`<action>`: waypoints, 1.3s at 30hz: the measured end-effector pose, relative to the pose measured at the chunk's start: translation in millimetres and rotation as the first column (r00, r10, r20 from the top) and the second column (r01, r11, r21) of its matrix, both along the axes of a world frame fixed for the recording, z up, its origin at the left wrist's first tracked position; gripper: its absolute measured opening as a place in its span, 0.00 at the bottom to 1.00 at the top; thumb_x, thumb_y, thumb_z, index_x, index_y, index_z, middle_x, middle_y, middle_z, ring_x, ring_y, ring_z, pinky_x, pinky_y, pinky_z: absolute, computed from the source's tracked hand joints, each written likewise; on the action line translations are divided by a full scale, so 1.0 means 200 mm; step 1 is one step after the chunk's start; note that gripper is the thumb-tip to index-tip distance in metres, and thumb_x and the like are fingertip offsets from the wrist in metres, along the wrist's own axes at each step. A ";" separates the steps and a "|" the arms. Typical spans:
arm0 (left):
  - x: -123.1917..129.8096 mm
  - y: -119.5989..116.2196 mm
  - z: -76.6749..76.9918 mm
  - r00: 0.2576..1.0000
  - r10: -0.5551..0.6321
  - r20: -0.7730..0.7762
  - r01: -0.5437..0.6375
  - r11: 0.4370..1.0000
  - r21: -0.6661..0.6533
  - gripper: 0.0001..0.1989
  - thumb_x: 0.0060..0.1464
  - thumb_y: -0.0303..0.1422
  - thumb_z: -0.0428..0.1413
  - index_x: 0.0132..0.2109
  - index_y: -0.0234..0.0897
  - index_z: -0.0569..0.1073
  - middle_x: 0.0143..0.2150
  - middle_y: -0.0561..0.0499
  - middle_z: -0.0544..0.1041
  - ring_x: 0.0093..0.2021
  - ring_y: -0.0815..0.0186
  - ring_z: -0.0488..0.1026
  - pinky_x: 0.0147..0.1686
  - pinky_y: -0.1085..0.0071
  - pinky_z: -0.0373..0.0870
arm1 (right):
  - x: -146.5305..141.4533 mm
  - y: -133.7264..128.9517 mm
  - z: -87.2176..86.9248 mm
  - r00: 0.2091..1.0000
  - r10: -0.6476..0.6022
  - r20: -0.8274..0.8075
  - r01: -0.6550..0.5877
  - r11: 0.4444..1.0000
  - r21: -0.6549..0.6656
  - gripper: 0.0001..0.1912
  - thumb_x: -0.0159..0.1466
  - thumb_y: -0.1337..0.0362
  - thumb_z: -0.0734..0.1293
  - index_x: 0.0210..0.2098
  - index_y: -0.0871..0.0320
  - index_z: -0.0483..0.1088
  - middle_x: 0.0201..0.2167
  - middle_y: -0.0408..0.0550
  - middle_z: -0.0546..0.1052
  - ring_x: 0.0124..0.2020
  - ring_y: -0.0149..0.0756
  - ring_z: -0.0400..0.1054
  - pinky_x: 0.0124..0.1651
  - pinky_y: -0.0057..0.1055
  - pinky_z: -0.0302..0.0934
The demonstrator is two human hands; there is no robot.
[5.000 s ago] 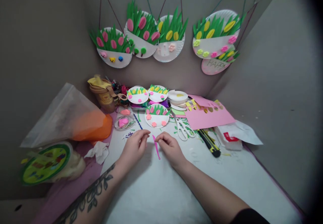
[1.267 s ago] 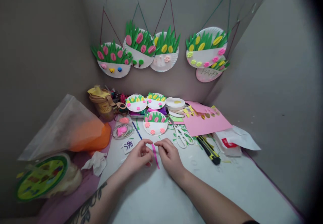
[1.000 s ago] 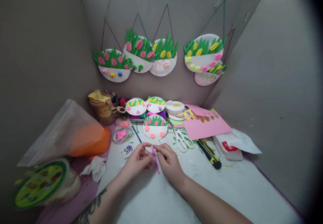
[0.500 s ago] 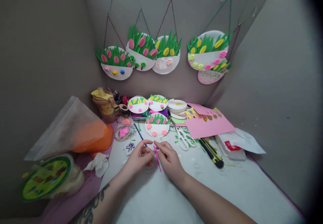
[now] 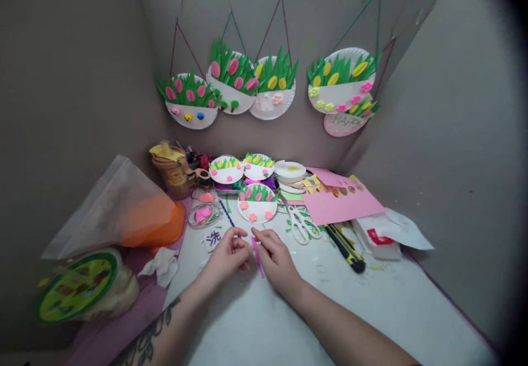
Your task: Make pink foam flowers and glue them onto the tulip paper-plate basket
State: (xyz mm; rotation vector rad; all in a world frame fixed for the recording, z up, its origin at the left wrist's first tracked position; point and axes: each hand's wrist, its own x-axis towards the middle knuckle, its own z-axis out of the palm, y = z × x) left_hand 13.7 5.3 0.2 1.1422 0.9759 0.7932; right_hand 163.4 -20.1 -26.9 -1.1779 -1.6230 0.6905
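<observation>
My right hand pinches a thin pink clay modelling tool between thumb and fingers, its slim end slanting down toward the table. Just to its left, my left hand is curled, with the thumb against the bent fingers and the index finger reaching toward the right hand. Whatever the left fingers may hold is too small or hidden to make out. Right beyond the hands lies a small paper-plate craft with pink tulips, green grass and pink clay flowers. A dark blue twisted stick lies behind the left hand.
White scissors, a black-and-yellow utility knife and pink paper lie to the right. On the left are an orange bag, a lidded tub and a crumpled tissue. Finished plates hang on the back wall.
The view has shifted very slightly. Both hands keep almost the same pose, and the pink modelling tool stays in the right hand.
</observation>
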 end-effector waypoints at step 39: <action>-0.01 0.01 0.03 0.954 0.112 -0.279 -0.048 0.972 0.229 0.05 0.41 0.29 0.50 0.30 0.36 0.67 0.18 0.59 0.67 0.19 0.70 0.65 0.23 0.74 0.61 | -0.02 -0.02 0.01 0.997 0.060 0.040 -0.062 0.997 0.041 0.26 0.63 0.72 0.56 0.60 0.53 0.60 0.42 0.50 0.66 0.44 0.35 0.64 0.49 0.34 0.61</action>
